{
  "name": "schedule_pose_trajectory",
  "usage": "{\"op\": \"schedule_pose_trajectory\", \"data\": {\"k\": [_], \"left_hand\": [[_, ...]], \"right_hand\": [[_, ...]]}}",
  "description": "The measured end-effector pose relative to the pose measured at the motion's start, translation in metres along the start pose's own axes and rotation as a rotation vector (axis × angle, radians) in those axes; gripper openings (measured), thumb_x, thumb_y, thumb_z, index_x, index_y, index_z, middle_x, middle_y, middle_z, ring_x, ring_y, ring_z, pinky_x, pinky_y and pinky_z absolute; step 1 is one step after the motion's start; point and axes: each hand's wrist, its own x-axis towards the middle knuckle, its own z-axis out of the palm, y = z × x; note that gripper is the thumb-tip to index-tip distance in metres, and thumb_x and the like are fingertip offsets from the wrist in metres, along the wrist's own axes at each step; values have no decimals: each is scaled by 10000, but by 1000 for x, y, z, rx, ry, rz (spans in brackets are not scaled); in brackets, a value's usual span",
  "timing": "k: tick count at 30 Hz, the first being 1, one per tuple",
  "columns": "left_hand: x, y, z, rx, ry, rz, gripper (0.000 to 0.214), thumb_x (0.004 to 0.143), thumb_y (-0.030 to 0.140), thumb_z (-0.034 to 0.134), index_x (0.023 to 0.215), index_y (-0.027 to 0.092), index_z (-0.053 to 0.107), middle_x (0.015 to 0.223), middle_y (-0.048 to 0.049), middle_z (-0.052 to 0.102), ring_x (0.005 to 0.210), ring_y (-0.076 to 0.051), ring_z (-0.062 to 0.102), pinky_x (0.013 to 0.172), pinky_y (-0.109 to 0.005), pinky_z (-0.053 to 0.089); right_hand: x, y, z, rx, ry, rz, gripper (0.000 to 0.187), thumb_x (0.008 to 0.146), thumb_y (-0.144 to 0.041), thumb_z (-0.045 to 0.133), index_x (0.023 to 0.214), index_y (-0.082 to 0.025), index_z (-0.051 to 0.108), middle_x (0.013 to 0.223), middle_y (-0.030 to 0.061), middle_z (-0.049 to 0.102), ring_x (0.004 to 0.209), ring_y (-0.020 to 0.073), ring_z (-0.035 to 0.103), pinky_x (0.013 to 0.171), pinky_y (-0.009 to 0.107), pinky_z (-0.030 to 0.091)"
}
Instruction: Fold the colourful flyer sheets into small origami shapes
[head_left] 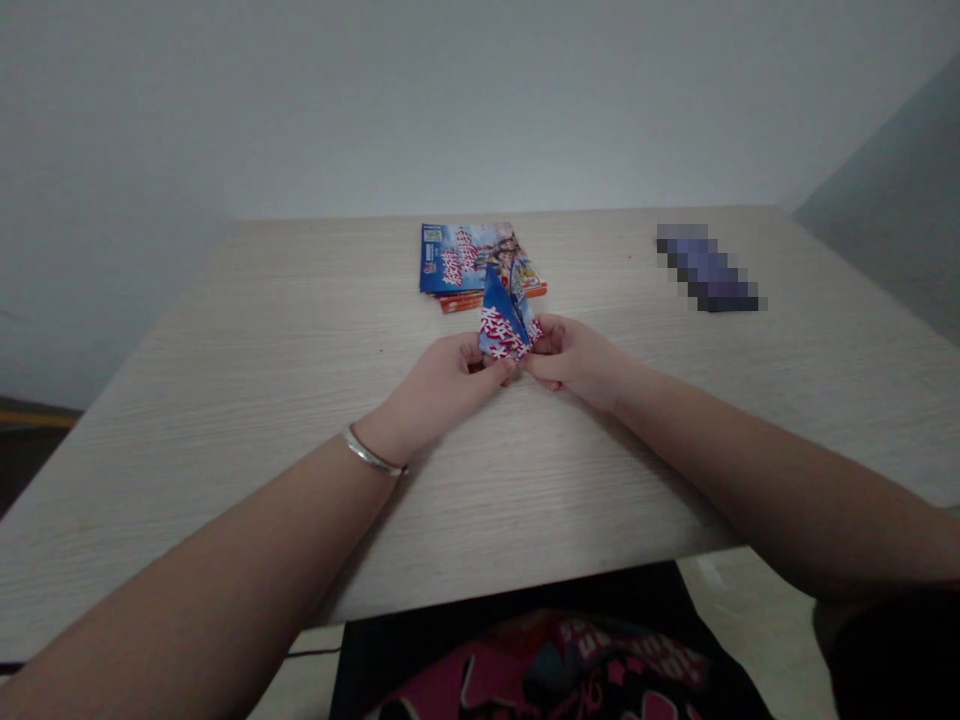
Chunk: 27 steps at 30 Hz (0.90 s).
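A folded piece of printed paper (504,318), blue with red and white lettering, is held between both hands over the middle of the table. It comes to a point at the top. My left hand (457,375) grips its lower left side, thumb along the bottom edge. My right hand (574,358) pinches the lower right side with thumb and fingers. The two thumbs nearly meet at the bottom of the paper. Some fingertips are hidden behind it.
Just beyond the hands lies a small stack of printed leaflets (457,255), blue on top with orange edges below. A pixelated dark, flat object (709,268) rests at the back right. The pale wooden table (300,330) meets a wall (480,110) at its far edge.
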Motion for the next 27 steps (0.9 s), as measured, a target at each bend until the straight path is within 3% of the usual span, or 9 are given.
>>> {"op": "schedule_pose_trajectory", "data": {"k": [8,14,18,20,23,27], "left_hand": [[1,1,-2,-45,5,-57,200,874,311,615,912,153,733,948,-63,765,859,-190,670,865,-345,515],[-1,2,-2,127,10,-18,150,811,266,612,876,176,712,902,-28,749,827,-207,649,805,-340,501],[-3,5,-3,226,-2,16,280,911,384,513,832,183,692,869,-36,729,806,-211,623,801,-349,480],[-2,4,-4,255,60,28,362,946,455,477,821,174,668,867,-56,711,794,-213,606,776,-351,469],[0,0,-7,224,173,65,318,935,446,512,862,166,645,906,-69,690,813,-212,594,767,-347,467],[1,-2,-8,197,75,35,261,906,391,557,817,163,646,824,-45,659,775,-192,573,744,-333,460]], "right_hand": [[-3,0,-6,61,47,46,302,661,-298,775,852,-207,558,555,-72,584,449,73,465,413,214,299],[-2,2,0,-28,-16,-11,265,639,-153,711,844,-212,553,611,-80,564,482,81,445,455,230,360],[0,6,-1,-36,-39,-57,276,623,-103,670,845,-220,556,710,-55,602,620,116,543,569,247,446],[-1,8,-3,-44,-48,-62,259,645,-125,683,846,-222,552,746,-48,612,654,119,553,590,245,456],[-4,8,-4,-97,-78,-51,248,698,-175,705,887,-219,551,726,-49,604,586,101,516,522,230,419],[-8,9,-4,-141,-23,-53,117,865,-286,623,904,-222,534,616,-65,544,500,96,480,460,224,387]]}}
